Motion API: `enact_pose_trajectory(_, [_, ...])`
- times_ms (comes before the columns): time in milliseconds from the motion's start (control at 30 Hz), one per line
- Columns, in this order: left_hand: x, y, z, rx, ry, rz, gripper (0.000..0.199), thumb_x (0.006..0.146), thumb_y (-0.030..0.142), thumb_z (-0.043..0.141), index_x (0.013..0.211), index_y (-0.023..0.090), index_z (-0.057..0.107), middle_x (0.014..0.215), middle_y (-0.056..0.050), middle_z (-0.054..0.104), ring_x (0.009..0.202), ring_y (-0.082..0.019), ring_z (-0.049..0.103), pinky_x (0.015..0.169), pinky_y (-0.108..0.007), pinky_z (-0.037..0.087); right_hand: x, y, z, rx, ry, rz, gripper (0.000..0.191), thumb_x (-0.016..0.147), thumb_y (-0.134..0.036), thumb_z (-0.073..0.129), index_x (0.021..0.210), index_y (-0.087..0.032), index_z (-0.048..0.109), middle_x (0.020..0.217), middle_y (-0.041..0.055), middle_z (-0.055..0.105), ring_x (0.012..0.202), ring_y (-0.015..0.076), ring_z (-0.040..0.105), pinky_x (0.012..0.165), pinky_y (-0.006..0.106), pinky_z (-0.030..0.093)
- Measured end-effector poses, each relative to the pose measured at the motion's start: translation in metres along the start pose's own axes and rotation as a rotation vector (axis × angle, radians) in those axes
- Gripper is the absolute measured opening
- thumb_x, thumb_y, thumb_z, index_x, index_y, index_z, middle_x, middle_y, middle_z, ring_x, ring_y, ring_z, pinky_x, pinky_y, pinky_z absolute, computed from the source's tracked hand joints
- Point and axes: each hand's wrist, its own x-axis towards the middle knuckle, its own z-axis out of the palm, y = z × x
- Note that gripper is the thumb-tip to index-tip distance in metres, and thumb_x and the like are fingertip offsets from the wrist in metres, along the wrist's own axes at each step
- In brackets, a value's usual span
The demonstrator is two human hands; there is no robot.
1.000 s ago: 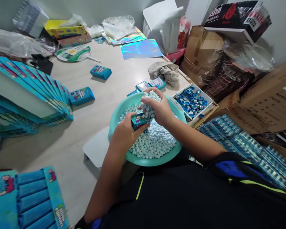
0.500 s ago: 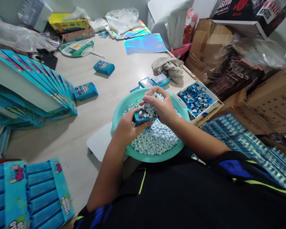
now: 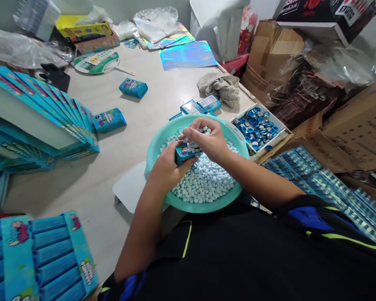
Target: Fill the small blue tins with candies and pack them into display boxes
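Observation:
My left hand (image 3: 166, 167) grips a small blue candy box (image 3: 182, 154) over the basin, with fingers and thumb along its sides. My right hand (image 3: 211, 140) is curled around some small white candies (image 3: 206, 130), close against the box's upper side. Some candies show between the palm and the box; the box's opening is mostly hidden. Beneath both hands, the turquoise basin (image 3: 155, 144) holds a heap of loose white candies (image 3: 203, 179).
Blue boxes (image 3: 133, 88) lie on the table (image 3: 113, 154), and upright blue cartons (image 3: 81, 121) stand left. A tray of blue caps (image 3: 257, 127) sits right of the basin. A crumpled cloth (image 3: 219, 88) lies behind it. Cardboard boxes (image 3: 351, 125) crowd the right.
Fewer candies show in my right hand, which has lowered slightly toward the box. My left hand still holds the box in nearly the same place. The view has shifted a little.

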Motion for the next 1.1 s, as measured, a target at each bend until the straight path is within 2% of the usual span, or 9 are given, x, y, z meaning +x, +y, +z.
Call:
enact_pose_trajectory(100, [0.001,-0.003,0.0,-0.031,0.022,0.015,0.056,0.086,0.049,0.077,0.131,0.022,0.059,0.128,-0.012,0.067,0.12,-0.034,0.065,0.104,-0.051,0.055,0.001,0.003,-0.002,-0.007,-0.027,-0.039,0.064,0.07,-0.082,0.077,0.073,-0.022,0.055,0.072,-0.0012,0.058,0.08,0.0169,0.064,0.077,0.033,0.057])
enact_pose_trajectory(233, [0.001,-0.005,-0.001,-0.041,0.008,0.062,0.056,0.086,0.049,0.077,0.132,0.023,0.058,0.132,-0.01,0.066,0.123,-0.033,0.065,0.104,-0.048,0.056,-0.001,0.004,-0.003,0.069,-0.092,-0.084,0.069,0.068,-0.089,0.072,0.083,-0.022,0.06,0.075,-0.0004,0.06,0.081,0.0181,0.067,0.077,0.033,0.058])
enact_pose_trajectory(367, [-0.001,-0.003,-0.001,-0.01,0.061,0.207,0.048,0.088,0.039,0.078,0.129,0.024,0.059,0.13,-0.008,0.068,0.123,-0.03,0.065,0.107,-0.047,0.055,-0.004,0.001,-0.004,0.051,-0.065,0.012,0.077,0.08,-0.097,0.046,0.094,-0.023,0.062,0.089,0.0046,0.065,0.095,0.0209,0.069,0.084,0.035,0.06])
enact_pose_trajectory(433, [-0.003,-0.001,-0.001,0.005,0.093,0.23,0.049,0.087,0.034,0.079,0.131,0.026,0.058,0.13,-0.007,0.068,0.122,-0.028,0.066,0.105,-0.045,0.057,-0.005,-0.001,-0.004,0.05,-0.063,0.018,0.079,0.086,-0.096,0.035,0.096,-0.023,0.063,0.093,0.0062,0.067,0.097,0.0213,0.069,0.087,0.037,0.06])
enact_pose_trajectory(533, [-0.006,0.002,-0.002,0.039,0.17,0.221,0.042,0.089,0.03,0.077,0.127,0.026,0.06,0.126,-0.006,0.07,0.118,-0.026,0.068,0.103,-0.042,0.058,-0.006,-0.002,-0.005,0.011,-0.103,-0.036,0.074,0.094,-0.089,0.03,0.096,-0.023,0.064,0.097,0.0067,0.069,0.099,0.0216,0.068,0.095,0.04,0.058])
enact_pose_trajectory(633, [-0.006,0.004,-0.004,0.069,0.217,0.232,0.03,0.091,0.031,0.074,0.118,0.024,0.063,0.118,-0.005,0.072,0.113,-0.024,0.069,0.103,-0.041,0.058,-0.005,-0.002,-0.008,-0.146,-0.151,-0.112,0.058,0.102,-0.074,0.035,0.097,-0.024,0.065,0.103,0.0064,0.069,0.104,0.0215,0.066,0.1,0.041,0.056])
enact_pose_trajectory(800, [-0.003,0.002,-0.004,0.066,0.271,0.25,0.029,0.092,0.03,0.073,0.118,0.025,0.064,0.12,-0.006,0.069,0.115,-0.024,0.067,0.104,-0.042,0.057,-0.001,0.003,-0.018,-0.413,-0.369,-0.391,0.023,0.103,-0.038,0.049,0.11,-0.024,0.067,0.111,0.0066,0.068,0.104,0.0209,0.064,0.096,0.039,0.055])
enact_pose_trajectory(933, [-0.003,-0.002,-0.004,0.004,0.328,0.154,0.029,0.09,0.031,0.076,0.115,0.026,0.063,0.118,-0.005,0.069,0.114,-0.024,0.068,0.104,-0.044,0.058,0.004,0.005,-0.025,-0.487,-0.349,-0.43,0.019,0.1,-0.03,0.055,0.11,-0.024,0.069,0.108,0.0059,0.071,0.105,0.0217,0.065,0.098,0.041,0.054])
enact_pose_trajectory(1100, [-0.002,-0.001,-0.006,0.027,0.291,0.212,0.016,0.09,0.029,0.076,0.102,0.025,0.067,0.113,-0.005,0.068,0.112,-0.023,0.066,0.102,-0.042,0.058,0.006,0.002,-0.029,-0.562,-0.312,-0.42,0.013,0.094,-0.027,0.059,0.095,-0.025,0.073,0.099,0.005,0.071,0.099,0.0227,0.064,0.096,0.044,0.053])
